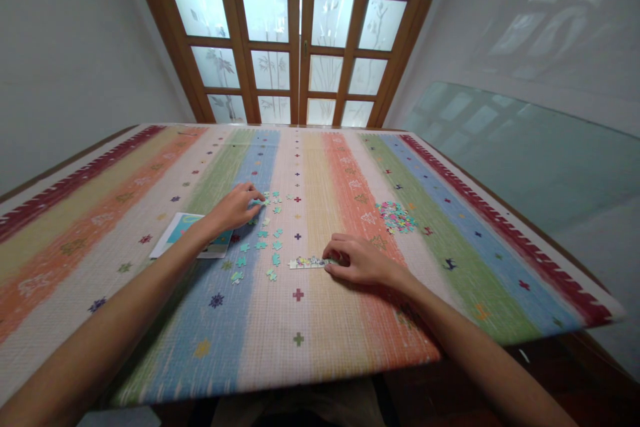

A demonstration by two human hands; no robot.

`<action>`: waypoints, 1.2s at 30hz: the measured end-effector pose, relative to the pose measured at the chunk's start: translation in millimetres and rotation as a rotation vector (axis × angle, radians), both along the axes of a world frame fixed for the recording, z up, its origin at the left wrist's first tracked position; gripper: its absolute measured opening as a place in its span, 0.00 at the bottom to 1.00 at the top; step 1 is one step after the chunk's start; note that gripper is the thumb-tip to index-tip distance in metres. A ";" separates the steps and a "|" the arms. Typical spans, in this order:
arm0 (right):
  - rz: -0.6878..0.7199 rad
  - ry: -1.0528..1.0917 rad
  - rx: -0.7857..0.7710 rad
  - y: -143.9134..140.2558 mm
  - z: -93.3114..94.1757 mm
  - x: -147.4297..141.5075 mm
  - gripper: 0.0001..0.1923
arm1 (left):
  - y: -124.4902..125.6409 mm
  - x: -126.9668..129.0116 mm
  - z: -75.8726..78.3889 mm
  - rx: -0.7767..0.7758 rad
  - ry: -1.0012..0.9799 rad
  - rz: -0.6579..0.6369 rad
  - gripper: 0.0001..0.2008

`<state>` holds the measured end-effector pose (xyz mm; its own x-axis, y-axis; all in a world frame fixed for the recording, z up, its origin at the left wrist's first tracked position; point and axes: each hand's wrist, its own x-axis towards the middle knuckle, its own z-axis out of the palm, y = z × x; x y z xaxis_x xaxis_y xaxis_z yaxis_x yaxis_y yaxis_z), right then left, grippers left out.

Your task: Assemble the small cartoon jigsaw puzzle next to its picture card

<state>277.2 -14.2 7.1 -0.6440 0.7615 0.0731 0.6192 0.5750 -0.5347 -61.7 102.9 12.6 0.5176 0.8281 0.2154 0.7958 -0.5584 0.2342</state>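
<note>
My left hand (239, 207) reaches to the upper end of a loose group of pale green jigsaw pieces (261, 245). Its thumb and fingers are bent together over a jigsaw piece (257, 202), partly hidden by the fingertips. Nearer to me, a joined strip of jigsaw pieces (306, 263) lies flat, with a patterned upper edge and a straight lower edge. At the strip's right end, my right hand (356, 259) rests on the cloth with thumb and index finger curled around that end, covering part of it.
A picture card (173, 235) lies beneath my left forearm. To the right sits a heap of colourful jigsaw pieces (396, 217). A striped tablecloth (299, 317) covers the table. Beyond its far edge stand wooden doors with glass panes (300, 47); a glass panel (525, 147) leans on the right.
</note>
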 end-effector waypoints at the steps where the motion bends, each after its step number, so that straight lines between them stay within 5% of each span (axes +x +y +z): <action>1: 0.000 -0.002 0.000 -0.1 0.5 -0.1 0.03 | -2.9 0.4 1.4 -0.015 0.002 -0.033 0.14; 6: -0.005 -0.001 0.008 -0.3 1.3 -0.2 0.03 | -22.0 4.0 3.0 -0.099 0.042 -0.162 0.14; 17: -0.004 -0.003 -0.010 0.1 1.5 0.5 0.04 | -27.5 4.6 5.1 -0.091 0.072 -0.185 0.12; 26: 0.001 0.018 -0.012 0.7 -0.1 0.5 0.03 | -1.3 22.9 12.4 -0.009 0.053 -0.116 0.14; 36: 0.006 0.017 0.002 0.1 0.0 -0.4 0.04 | 40.6 62.3 -8.1 0.001 0.073 -0.077 0.15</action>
